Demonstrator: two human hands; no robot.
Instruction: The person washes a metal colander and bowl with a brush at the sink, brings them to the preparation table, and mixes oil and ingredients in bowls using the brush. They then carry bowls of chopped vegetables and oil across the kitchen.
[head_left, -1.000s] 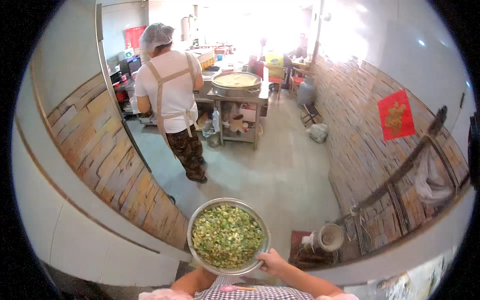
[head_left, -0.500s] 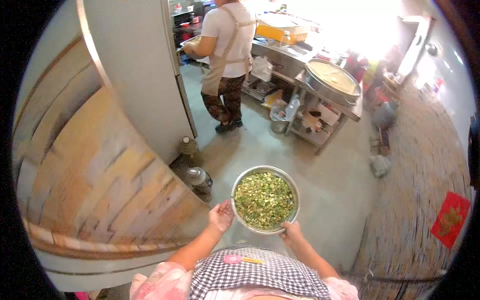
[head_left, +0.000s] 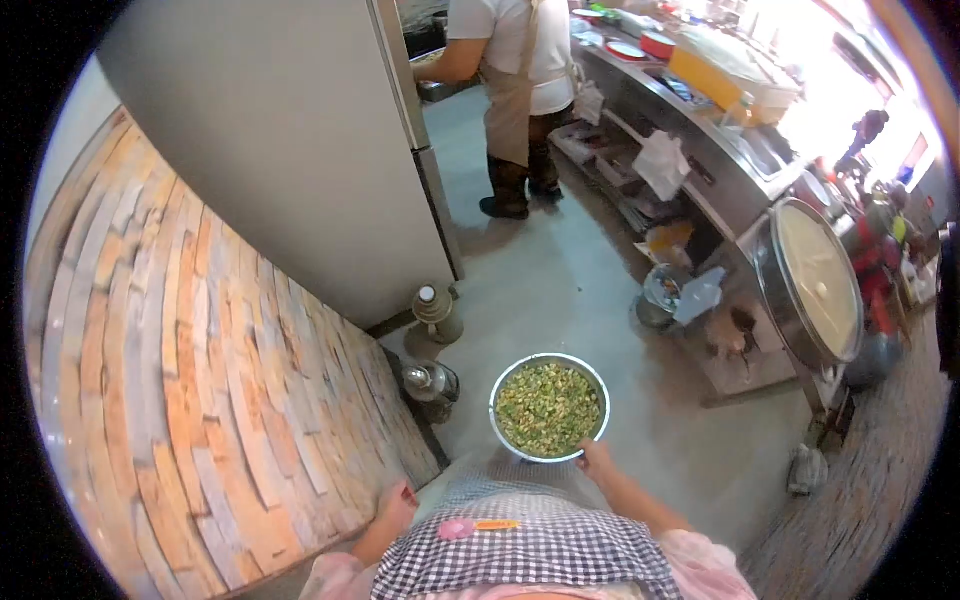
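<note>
A round metal bowl is full of a chopped green and pale mixture, which looks like cut vegetables. My right hand grips the bowl's lower right rim, thumb over the edge. It carries the bowl in front of my checked apron, above the floor. Apart from the bowl, my left hand hangs low beside the wood-patterned wall, with loosely curled fingers and nothing visible in it.
A person in a beige apron stands ahead past the grey fridge. Two flasks stand on the floor at left, near the wood-patterned panel. At right are a metal counter, a large pan of pale dough and a bin.
My left hand has come away from the bowl and dropped down to the left. My right hand still holds the bowl. The view has moved forward and turned, bringing the counter closer.
</note>
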